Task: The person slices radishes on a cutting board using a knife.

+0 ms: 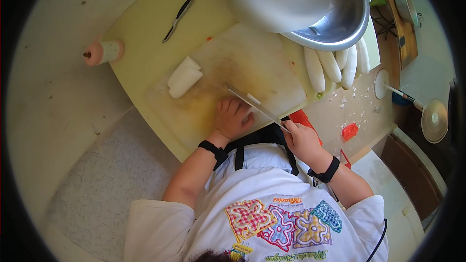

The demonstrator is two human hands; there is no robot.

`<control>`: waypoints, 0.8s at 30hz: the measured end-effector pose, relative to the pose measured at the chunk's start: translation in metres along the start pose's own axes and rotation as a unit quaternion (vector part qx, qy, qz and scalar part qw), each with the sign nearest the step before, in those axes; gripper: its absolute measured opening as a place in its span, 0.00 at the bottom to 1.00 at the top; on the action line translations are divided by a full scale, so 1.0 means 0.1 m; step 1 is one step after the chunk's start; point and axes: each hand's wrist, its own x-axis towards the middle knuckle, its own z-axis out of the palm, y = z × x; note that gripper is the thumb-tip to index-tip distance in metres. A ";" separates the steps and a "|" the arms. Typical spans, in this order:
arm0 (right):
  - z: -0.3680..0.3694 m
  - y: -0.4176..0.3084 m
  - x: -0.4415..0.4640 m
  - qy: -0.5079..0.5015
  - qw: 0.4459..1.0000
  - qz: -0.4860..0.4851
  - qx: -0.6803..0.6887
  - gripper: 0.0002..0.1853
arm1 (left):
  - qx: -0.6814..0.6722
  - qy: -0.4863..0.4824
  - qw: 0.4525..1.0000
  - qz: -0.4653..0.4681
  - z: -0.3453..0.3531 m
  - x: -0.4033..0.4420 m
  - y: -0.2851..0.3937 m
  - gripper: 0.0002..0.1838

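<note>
The right hand (302, 139) is closed around the handle of a long knife (264, 111), whose blade slants across the cutting board (272, 63). The left hand (233, 118) is on the near part of the board, fingers bent and close together, just beside the blade; whether it pins anything beneath the fingers, I cannot tell. A small white piece (253, 99) is right at the blade, either stuck to it or lying against it.

Thick cut chunks of white radish (184, 77) lie together on the board, toward its left side and apart from both hands. Whole white radishes (315, 70) lie side by side at the right, by the steel bowl (357, 29), on the pale green surface (141, 19). A peeler (178, 18) is on the far left part of it.

The radish is likely firm and crisp, fairly heavy for its size when whole, and slick where its wet flesh is bare. A chunk should bear a steady press but could snap or bruise if dropped. Its rounded side may roll, so a cut face makes the better base. The best hold is across the thick middle, fingertips curled back from the knife edge. The small piece is light and probably brittle, best pinched by its sides, clear of the edge.
</note>
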 end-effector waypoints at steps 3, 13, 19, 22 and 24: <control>0.03 0.00 0.08 0.011 1.000 -0.016 0.009 0.07 | 0.008 -0.013 1.000 0.000 -0.03 0.02 0.00 0.22; 0.22 0.01 0.24 0.027 1.000 -0.015 0.001 0.09 | -0.006 -0.025 1.000 0.001 -0.01 0.02 -0.03 0.23; 0.26 0.03 0.23 0.042 0.999 -0.022 -0.010 0.08 | -0.015 -0.011 1.000 -0.010 -0.04 0.03 0.02 0.23; 0.26 0.00 0.22 0.047 0.999 -0.020 -0.010 0.07 | -0.017 -0.008 1.000 -0.011 -0.02 0.03 0.02 0.23; 0.29 0.03 0.21 0.061 0.998 -0.029 -0.011 0.07 | -0.019 -0.011 1.000 -0.002 0.01 -0.01 0.02 0.24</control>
